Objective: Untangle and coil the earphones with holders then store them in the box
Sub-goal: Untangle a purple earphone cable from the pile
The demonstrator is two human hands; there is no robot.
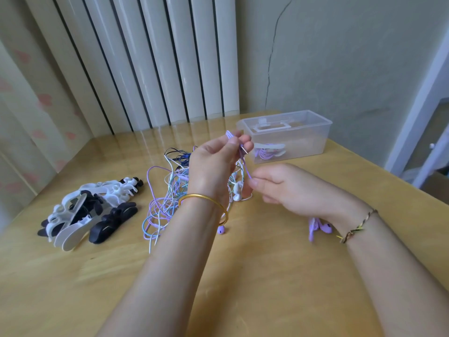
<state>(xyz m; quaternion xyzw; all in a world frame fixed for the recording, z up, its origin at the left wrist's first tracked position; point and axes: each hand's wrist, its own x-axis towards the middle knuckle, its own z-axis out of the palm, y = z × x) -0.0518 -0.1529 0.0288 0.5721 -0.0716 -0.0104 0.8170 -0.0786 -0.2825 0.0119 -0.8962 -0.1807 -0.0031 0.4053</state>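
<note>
My left hand is raised over the table and pinches the plug end of a purple earphone cable. My right hand pinches the same cable a little lower. Purple earbuds hang under my right wrist. A tangle of purple, blue, white and dark earphone cables lies under my left hand. Black and white cable holders lie in a pile on the left. The clear plastic box stands at the back right, with one coiled purple earphone on a white holder inside.
The wooden table stands against a white radiator and a cracked wall. A loose purple earbud lies by my left wrist. The table's right edge runs diagonally past the box.
</note>
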